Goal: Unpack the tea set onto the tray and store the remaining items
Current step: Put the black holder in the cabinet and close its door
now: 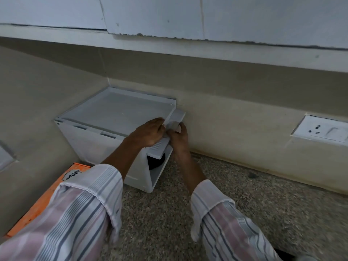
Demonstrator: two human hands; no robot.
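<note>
While both hands gripped a small white piece (174, 125) between them, the white box (116, 117) lay under the left hand (148, 133), long axis running leftward; the right hand (178, 137) pinched its far corner.

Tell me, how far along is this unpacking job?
Hard to say what is done: no tea set or tray shows here. In hand now: both hands, left hand and right hand, work at the flap of a white box on the counter. Something dark sits inside. An orange box waits beside it, so unpacking or storing seems left.
</note>
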